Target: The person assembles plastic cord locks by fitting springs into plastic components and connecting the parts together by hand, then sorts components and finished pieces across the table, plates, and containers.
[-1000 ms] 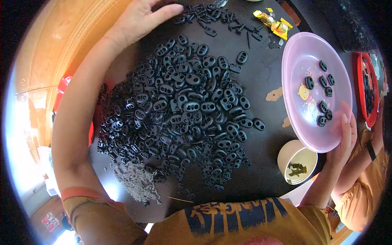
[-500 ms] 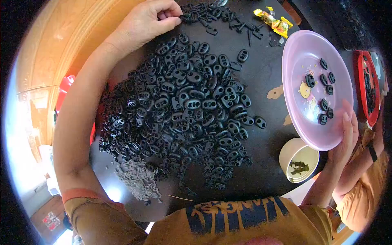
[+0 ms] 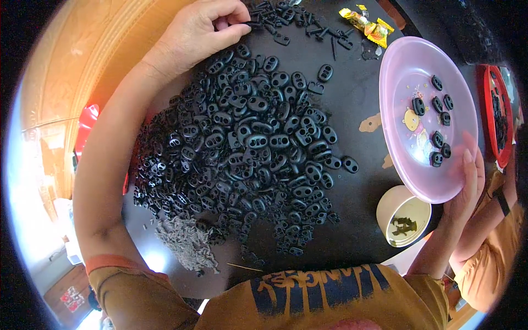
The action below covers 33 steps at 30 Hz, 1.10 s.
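Note:
At the far edge of the pile, my left hand is closed in a pinch, thumb against forefinger. A small black plastic piece shows at its fingertips, beside scattered narrow black plastic parts. My right hand grips the near right rim of a pink plastic basin, its thumb on the rim and the fingers mostly hidden beneath. The basin is tilted up and several black two-hole cord locks lie in it. Between my arms spreads a large heap of black cord lock pieces.
Small grey springs or pins are piled near left. A cream bowl with dark scraps stands below the basin. Yellow wrappers lie at the far right. At right are a red tray and another person's arm.
My left hand has shifted slightly right, still pinching at the far parts. The basin stays in my right hand, hardly moved.

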Each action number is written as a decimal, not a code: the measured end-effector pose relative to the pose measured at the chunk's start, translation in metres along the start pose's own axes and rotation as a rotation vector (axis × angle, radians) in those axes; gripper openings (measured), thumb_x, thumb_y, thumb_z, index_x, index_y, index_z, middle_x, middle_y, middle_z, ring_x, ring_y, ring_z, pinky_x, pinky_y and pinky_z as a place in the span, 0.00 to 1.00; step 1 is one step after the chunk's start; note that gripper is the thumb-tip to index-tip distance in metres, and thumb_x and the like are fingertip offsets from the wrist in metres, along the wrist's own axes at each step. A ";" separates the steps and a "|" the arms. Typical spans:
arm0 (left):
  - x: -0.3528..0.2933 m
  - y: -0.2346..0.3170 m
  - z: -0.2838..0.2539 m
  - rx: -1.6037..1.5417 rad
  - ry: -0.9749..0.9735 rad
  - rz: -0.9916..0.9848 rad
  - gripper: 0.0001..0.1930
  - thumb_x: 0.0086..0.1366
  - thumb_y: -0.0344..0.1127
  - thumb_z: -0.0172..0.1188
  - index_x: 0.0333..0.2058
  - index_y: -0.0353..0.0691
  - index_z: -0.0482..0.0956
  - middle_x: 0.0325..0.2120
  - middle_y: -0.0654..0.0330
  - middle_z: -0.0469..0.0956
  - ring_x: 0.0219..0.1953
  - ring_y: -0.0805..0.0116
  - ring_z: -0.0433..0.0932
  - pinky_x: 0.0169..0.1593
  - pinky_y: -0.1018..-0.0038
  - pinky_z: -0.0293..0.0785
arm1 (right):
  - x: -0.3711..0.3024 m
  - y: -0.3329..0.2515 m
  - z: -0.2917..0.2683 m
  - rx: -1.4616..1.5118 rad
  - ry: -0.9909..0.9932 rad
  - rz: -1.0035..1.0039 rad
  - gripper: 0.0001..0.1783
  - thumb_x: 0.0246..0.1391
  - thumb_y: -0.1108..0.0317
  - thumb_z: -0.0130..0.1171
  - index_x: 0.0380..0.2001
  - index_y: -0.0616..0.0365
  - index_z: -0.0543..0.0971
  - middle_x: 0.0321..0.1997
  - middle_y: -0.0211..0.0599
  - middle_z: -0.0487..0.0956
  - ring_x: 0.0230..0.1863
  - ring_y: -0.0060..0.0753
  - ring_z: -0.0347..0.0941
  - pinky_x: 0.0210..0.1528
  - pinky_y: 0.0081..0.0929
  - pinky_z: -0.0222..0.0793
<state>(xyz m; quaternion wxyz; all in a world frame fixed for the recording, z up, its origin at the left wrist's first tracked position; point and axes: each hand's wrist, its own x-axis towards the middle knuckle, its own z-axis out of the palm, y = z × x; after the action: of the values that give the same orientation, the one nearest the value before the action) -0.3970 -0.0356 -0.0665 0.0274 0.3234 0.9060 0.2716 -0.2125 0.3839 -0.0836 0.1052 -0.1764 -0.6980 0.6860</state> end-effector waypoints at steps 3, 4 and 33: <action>-0.006 0.007 0.002 -0.115 0.076 -0.102 0.05 0.56 0.31 0.59 0.31 0.40 0.73 0.24 0.72 0.67 0.27 0.84 0.64 0.32 0.86 0.62 | -0.001 0.000 0.003 0.016 0.020 0.006 0.21 0.52 0.68 0.51 0.48 0.70 0.69 0.43 0.39 0.74 0.43 0.24 0.70 0.47 0.16 0.64; -0.008 0.013 0.001 -0.118 0.073 -0.101 0.05 0.56 0.31 0.59 0.31 0.40 0.73 0.24 0.72 0.67 0.27 0.84 0.64 0.32 0.86 0.62 | -0.002 -0.001 0.003 0.018 0.038 0.006 0.22 0.52 0.68 0.51 0.48 0.70 0.69 0.43 0.39 0.74 0.43 0.24 0.70 0.46 0.16 0.64; -0.060 0.118 -0.015 0.313 0.156 0.457 0.12 0.42 0.26 0.63 0.29 0.36 0.74 0.25 0.56 0.72 0.26 0.60 0.71 0.37 0.65 0.67 | 0.000 0.001 -0.001 -0.085 0.031 0.033 0.23 0.55 0.66 0.48 0.50 0.70 0.67 0.48 0.43 0.72 0.49 0.29 0.68 0.53 0.21 0.61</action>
<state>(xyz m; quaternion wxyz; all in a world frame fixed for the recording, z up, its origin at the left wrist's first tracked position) -0.2851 -0.0029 -0.0013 -0.1543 0.4977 0.8399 0.1518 -0.2121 0.3852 -0.0846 0.0968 -0.2028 -0.7219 0.6545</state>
